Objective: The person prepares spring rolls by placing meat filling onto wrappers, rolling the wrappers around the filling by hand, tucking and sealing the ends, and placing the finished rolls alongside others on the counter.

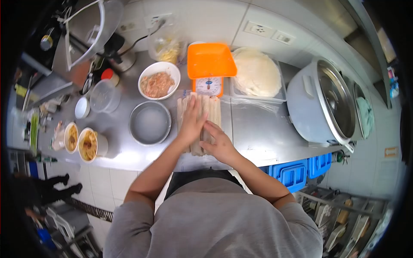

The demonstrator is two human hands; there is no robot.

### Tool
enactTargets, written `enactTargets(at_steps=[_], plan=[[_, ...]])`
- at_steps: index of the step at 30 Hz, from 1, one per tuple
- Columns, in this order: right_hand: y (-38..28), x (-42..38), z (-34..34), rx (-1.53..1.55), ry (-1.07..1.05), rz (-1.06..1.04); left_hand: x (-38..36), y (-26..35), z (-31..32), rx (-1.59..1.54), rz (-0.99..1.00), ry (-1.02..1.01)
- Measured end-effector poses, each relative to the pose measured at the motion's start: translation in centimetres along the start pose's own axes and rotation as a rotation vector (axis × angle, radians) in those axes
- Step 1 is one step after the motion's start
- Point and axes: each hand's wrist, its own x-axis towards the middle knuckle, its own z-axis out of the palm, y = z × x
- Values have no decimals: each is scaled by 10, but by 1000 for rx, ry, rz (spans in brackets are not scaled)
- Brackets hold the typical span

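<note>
A row of long, pale uncooked spring rolls [214,111] lies side by side on a clear plastic sheet at the middle of the counter. Across their tops rests my left hand [191,122], fingers stretched out and pointing away from me. My right hand [220,145] is bent over a roll near the front, its thumb and fingers against that roll; the fingertips are partly hidden beside the left hand. Just beyond the rolls stands a kitchen scale [209,87] with an orange tray [211,60]. A white bowl of minced filling [158,84] and a round grey metal pan [150,123] sit to their left.
Stacked round wrappers [254,71] lie in a clear container at the back right. A big lidded pot [307,109] occupies the right end. Two tubs of food [94,146] stand near the front left edge. Blue crates [292,174] are below the counter.
</note>
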Motion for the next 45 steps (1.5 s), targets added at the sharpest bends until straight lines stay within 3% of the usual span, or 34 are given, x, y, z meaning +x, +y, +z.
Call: enactTargets(at_steps=[1, 2, 5, 8, 11, 14, 17, 19, 22, 25, 27, 29, 31, 33, 36, 39, 42, 45], plan=[[-2, -3, -13, -176, -19, -54, -10, -3, 6, 173, 34, -41], [-6, -1, -27, -206, 118, -34, -16, -4, 10, 345, 68, -78], [44, 35, -100, -567, 420, -82, -17, 9, 16, 388, 55, 66], [64, 91, -170, -766, 640, -81, -25, 10, 23, 589, 111, -73], [89, 132, -189, -959, 770, -19, -20, 24, 17, 548, 62, -138], [139, 165, -221, -1087, 501, 197, -29, 25, 5, 416, 123, 16], [103, 162, -243, -700, 822, 52, -44, 35, -14, 326, 168, 173], [74, 158, -263, 84, 816, -22, -48, 50, -18, 132, 162, 214], [8, 111, -270, 590, 632, -210, -43, 87, -6, -4, 255, 255], [-38, 45, -261, 847, 567, -265, -33, 123, 26, -40, 373, 195], [-32, 4, -262, 833, 573, -179, -28, 139, 54, 23, 484, 100], [-28, -33, -249, 765, 555, -121, -26, 137, 97, -299, 401, -27], [-14, -56, -225, 488, 531, -187, -27, 134, 139, -582, 276, -176], [1, -65, -203, 662, 383, -72, -31, 134, 172, -826, 103, -333], [1, -87, -177, 782, 484, 28, -25, 152, 190, -1255, -269, -537], [-8, -110, -181, 1069, 422, -4, -17, 161, 193, -1284, -430, -561], [32, -114, -179, 836, 344, 83, -7, 133, 202, -1319, -603, -490], [110, -108, -164, 369, 318, 202, -7, 82, 217, -1202, -757, -206]])
